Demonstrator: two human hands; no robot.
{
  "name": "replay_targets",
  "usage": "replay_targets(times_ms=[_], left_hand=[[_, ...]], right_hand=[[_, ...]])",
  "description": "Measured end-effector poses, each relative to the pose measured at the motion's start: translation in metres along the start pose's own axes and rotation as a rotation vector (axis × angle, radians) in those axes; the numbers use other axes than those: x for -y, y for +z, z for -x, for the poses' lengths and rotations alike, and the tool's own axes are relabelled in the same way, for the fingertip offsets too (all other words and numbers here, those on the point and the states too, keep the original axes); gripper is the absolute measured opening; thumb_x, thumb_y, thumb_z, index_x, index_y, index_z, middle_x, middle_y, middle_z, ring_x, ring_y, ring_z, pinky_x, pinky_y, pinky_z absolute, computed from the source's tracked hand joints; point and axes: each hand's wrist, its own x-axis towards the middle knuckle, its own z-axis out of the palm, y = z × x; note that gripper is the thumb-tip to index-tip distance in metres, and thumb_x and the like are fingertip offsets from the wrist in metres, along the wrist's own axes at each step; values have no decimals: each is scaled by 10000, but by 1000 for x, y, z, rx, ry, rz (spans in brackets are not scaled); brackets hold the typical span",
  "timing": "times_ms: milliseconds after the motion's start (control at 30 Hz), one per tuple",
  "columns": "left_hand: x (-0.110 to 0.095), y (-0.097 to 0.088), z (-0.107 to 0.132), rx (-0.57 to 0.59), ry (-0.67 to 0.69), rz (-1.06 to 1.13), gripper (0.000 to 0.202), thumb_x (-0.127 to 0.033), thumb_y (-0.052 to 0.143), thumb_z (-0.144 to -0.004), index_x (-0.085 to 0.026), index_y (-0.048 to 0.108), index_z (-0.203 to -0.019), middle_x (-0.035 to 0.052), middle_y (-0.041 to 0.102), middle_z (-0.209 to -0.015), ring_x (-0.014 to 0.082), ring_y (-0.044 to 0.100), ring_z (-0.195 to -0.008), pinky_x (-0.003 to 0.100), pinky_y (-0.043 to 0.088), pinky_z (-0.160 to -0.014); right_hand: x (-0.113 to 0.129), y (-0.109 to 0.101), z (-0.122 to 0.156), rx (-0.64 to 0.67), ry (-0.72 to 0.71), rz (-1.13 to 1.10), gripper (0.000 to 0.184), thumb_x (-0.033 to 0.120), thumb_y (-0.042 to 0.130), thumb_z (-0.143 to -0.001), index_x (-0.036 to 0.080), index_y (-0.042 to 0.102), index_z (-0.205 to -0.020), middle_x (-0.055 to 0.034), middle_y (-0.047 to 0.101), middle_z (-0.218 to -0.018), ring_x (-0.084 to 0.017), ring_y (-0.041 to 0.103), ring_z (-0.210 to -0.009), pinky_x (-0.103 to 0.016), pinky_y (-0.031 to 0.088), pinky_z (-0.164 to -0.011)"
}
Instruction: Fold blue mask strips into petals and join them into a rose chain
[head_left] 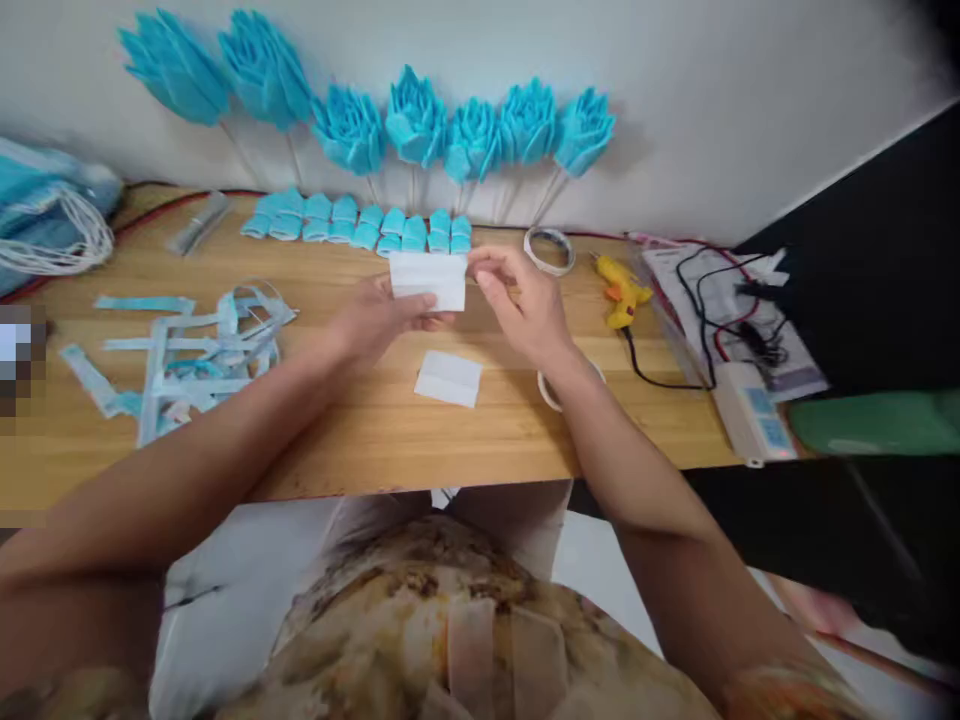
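Both hands hold one white folded piece of mask fabric (429, 279) above the wooden table (390, 420). My left hand (375, 318) grips its lower left edge with closed fingers. My right hand (521, 305) pinches its right edge. A second white folded piece (448, 378) lies flat on the table just below my hands. A row of small blue rolled petals (360, 225) lies behind the held piece. Several finished blue fabric flowers (416, 120) on sticks lean against the wall.
Blue cut strips and ear loops (187, 345) lie at the left. A pile of blue masks (45, 210) sits far left. A yellow glue gun (621, 290), tape roll (549, 248), cables and a white power strip (750, 410) sit at the right.
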Motion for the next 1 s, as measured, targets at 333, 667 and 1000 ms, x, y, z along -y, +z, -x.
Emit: replay_targets(times_ms=[333, 667, 1000], left_hand=[[0, 3, 4, -40, 34, 35, 281, -236, 847, -767, -167, 768, -1027, 88, 805, -1076, 201, 766, -897, 295, 582, -788], [1, 5, 5, -29, 63, 0, 260, -274, 830, -765, -141, 761, -978, 94, 802, -1010, 217, 753, -866, 339, 564, -814], [0, 7, 4, -87, 63, -42, 188, -168, 743, -793, -157, 771, -978, 75, 802, -1004, 206, 756, -866, 320, 566, -793]], right_hand=[[-3, 10, 3, 79, -104, -41, 281, 190, 591, -930, 272, 671, -1186, -21, 739, -1185, -188, 687, -1079, -360, 592, -897], [-4, 10, 4, 37, -40, -42, 89, 265, 650, -960, 255, 738, -974, -1, 743, -959, -171, 677, -914, -341, 541, -824], [-7, 11, 3, 48, -18, -100, 159, 193, 674, -897, 258, 739, -1027, 5, 735, -1015, -153, 672, -904, -320, 557, -832]])
